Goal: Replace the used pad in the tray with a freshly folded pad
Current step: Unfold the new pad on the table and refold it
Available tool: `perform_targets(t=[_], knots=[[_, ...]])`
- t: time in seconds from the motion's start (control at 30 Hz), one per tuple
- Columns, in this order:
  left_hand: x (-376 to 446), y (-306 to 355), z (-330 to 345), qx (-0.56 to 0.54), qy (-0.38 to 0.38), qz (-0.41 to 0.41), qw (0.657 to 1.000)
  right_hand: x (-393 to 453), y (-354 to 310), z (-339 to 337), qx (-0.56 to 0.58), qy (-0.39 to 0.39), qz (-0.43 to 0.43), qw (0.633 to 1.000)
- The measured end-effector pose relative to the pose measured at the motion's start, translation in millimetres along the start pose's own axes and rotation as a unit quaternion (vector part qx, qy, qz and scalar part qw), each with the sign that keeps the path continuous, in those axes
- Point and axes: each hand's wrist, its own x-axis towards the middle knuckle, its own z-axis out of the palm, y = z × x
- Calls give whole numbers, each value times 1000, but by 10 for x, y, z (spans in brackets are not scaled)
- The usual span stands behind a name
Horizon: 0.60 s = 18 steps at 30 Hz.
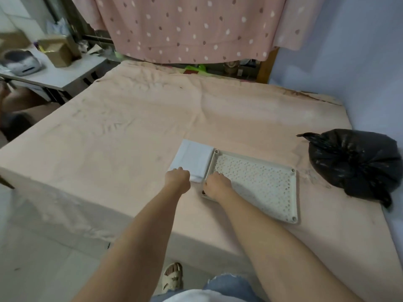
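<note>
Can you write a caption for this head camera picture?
Both hands reach a folded white pad beside a perforated tray.

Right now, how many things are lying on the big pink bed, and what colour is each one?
White: 1, the folded pad
Cream: 1, the holey tray
Black: 1, the tied bag
Total: 3 things on the bed, not counting the left hand and right hand.

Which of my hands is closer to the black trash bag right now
Right. The right hand rests on the tray's near-left corner, with the tray's width between it and the black trash bag. The left hand is farther left, on the folded pad.
</note>
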Motion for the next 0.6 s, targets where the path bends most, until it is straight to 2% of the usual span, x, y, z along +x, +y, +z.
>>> perform_targets(t=[0.2, 0.37, 0.6], knots=[[321, -588, 78, -53, -26, 2, 998, 345, -512, 79, 102, 25, 85, 991], [574, -748, 73, -168, -52, -21, 984, 567, -712, 104, 213, 46, 174, 960], [873, -746, 108, -292, -75, -97, 949, 837, -723, 77, 230, 43, 220, 947]])
